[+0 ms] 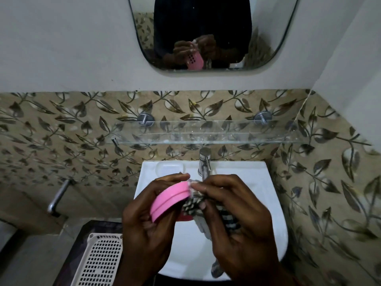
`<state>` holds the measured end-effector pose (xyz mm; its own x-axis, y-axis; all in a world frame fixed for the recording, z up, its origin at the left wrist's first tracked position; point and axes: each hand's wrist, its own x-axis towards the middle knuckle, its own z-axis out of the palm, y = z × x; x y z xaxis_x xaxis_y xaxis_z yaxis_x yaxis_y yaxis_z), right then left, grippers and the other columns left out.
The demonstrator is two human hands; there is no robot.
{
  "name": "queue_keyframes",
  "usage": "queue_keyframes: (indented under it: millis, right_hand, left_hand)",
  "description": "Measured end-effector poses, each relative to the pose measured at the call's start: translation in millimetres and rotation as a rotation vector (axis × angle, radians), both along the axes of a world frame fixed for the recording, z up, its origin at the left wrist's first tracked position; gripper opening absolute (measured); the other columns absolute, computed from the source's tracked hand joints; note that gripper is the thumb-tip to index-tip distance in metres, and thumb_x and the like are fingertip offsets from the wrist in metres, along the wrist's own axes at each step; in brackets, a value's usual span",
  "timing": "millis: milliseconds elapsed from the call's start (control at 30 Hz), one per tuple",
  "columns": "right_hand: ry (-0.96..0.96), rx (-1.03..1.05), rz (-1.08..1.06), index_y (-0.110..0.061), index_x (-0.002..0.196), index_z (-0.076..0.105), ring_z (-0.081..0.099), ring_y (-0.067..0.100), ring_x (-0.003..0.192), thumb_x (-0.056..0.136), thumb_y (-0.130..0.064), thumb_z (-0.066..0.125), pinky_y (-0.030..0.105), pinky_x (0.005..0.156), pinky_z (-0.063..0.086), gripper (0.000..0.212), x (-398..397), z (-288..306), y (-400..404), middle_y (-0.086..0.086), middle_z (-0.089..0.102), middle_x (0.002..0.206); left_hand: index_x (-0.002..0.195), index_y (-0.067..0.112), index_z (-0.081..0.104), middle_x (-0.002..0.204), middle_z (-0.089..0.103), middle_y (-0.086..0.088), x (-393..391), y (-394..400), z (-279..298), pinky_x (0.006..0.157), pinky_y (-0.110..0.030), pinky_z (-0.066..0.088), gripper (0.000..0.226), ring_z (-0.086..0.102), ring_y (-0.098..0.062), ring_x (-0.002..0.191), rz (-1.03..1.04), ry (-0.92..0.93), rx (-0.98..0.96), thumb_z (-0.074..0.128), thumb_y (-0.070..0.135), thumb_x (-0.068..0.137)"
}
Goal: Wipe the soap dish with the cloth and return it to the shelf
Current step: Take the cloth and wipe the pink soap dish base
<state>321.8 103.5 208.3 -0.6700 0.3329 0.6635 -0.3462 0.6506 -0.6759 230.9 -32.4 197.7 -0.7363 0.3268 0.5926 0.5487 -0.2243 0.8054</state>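
My left hand [148, 219] covers the near end of the pink soap dish [171, 200]; I can't see its inside. The right hand [239, 223] hides most of the checked cloth [194, 205], and the cloth's lower end is blurred. Both wrists are cut off by the bottom edge. The hands cover the sink [268, 195] basin's middle; drain not visible. Basket [99, 259] cut off at the bottom edge. Mirror [268, 38] top cut off.

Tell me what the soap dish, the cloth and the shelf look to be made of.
Soap dish: likely plastic, pink, smooth, with a moulded groove along its edge. Cloth: woven fabric, dark and white checks, soft folds where it hangs. Shelf: clear glass or acrylic, I cannot tell which; the tiles show through it, on shiny metal mounts.
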Motion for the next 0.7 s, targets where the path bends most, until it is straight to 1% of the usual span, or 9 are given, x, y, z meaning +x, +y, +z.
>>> queue_keyframes:
  millis: [100,167,233,333,400,467,533,633,700]
  right_hand:
    - [-0.123,-0.134,-0.039,-0.013,0.114,0.076,0.067,0.008,0.096,0.092,-0.004,0.065,0.015,0.079,0.050,0.026,1.8,-13.7,14.1,0.000,0.067,0.106]
    - [-0.170,-0.211,-0.034,-0.021,0.111,0.076,0.065,0.012,0.083,0.091,-0.007,0.066,0.015,0.070,0.051,0.026,1.4,-17.0,19.8,-0.004,0.067,0.107]
    - [-0.191,-0.305,0.013,-0.030,0.112,0.072,0.064,0.016,0.072,0.091,-0.014,0.069,0.018,0.062,0.054,0.026,2.1,-16.8,22.9,-0.002,0.068,0.111]
    - [-0.245,-0.498,0.107,-0.029,0.113,0.067,0.074,0.014,0.069,0.091,-0.016,0.071,0.025,0.056,0.058,0.026,3.0,-13.0,24.6,0.004,0.075,0.086]
    - [-0.252,-0.339,0.041,-0.029,0.111,0.069,0.069,0.007,0.065,0.091,-0.008,0.072,0.022,0.055,0.054,0.028,4.9,-8.7,36.8,-0.002,0.069,0.073]
    - [-0.234,-0.086,0.011,-0.027,0.109,0.069,0.066,0.006,0.074,0.090,-0.005,0.069,0.017,0.065,0.052,0.029,6.0,4.4,52.6,-0.010,0.069,0.089]
    - [-0.219,0.163,0.044,-0.016,0.110,0.070,0.066,0.005,0.095,0.089,-0.007,0.067,0.017,0.081,0.052,0.023,6.6,19.7,64.9,-0.007,0.069,0.109]
    - [-0.213,0.382,0.081,-0.011,0.111,0.072,0.066,0.009,0.107,0.090,-0.006,0.068,0.022,0.088,0.053,0.023,5.2,32.2,65.0,0.000,0.069,0.117]
    - [-0.205,0.428,0.073,-0.012,0.111,0.074,0.066,0.009,0.094,0.094,-0.011,0.066,0.027,0.077,0.057,0.019,4.5,31.9,50.1,0.003,0.064,0.125]
  left_hand:
    - [0.105,0.027,0.076,0.113,0.079,0.011,2.7,-3.3,1.2,0.092,-0.020,0.055,0.024,0.074,-0.016,0.110,0.030,-0.031,0.018,0.073,0.007,0.091]
    - [0.104,0.035,0.077,0.111,0.080,0.011,2.3,-2.6,0.7,0.089,-0.020,0.056,0.027,0.075,-0.014,0.108,0.012,-0.086,0.050,0.072,0.013,0.089]
    - [0.100,0.037,0.076,0.109,0.081,0.010,1.7,1.7,-1.2,0.085,-0.018,0.057,0.031,0.076,-0.010,0.103,-0.014,-0.141,0.139,0.073,0.011,0.085]
    - [0.103,0.031,0.077,0.111,0.082,0.007,1.2,6.6,-9.2,0.084,-0.019,0.059,0.025,0.076,-0.010,0.100,0.013,-0.204,0.171,0.077,0.012,0.086]
    - [0.111,0.027,0.079,0.120,0.080,0.004,-2.2,4.8,-16.5,0.089,-0.026,0.060,0.025,0.075,-0.016,0.109,0.007,-0.260,0.089,0.075,0.021,0.087]
    - [0.116,0.027,0.079,0.129,0.076,0.006,-9.5,-1.8,-20.8,0.099,-0.029,0.057,0.031,0.070,-0.019,0.122,-0.056,-0.265,-0.028,0.075,0.026,0.086]
    - [0.117,0.037,0.080,0.133,0.073,0.013,-13.1,-4.0,-20.0,0.101,-0.022,0.053,0.033,0.066,-0.013,0.128,-0.101,-0.201,-0.162,0.077,0.029,0.085]
    - [0.121,0.031,0.079,0.127,0.076,0.011,-9.4,4.5,-20.2,0.091,-0.018,0.058,0.037,0.073,-0.012,0.117,-0.120,-0.149,-0.177,0.077,0.022,0.086]
    - [0.123,0.035,0.077,0.123,0.078,0.011,-6.7,12.0,-21.9,0.089,-0.024,0.060,0.042,0.076,-0.012,0.111,-0.103,-0.135,-0.169,0.076,0.016,0.086]
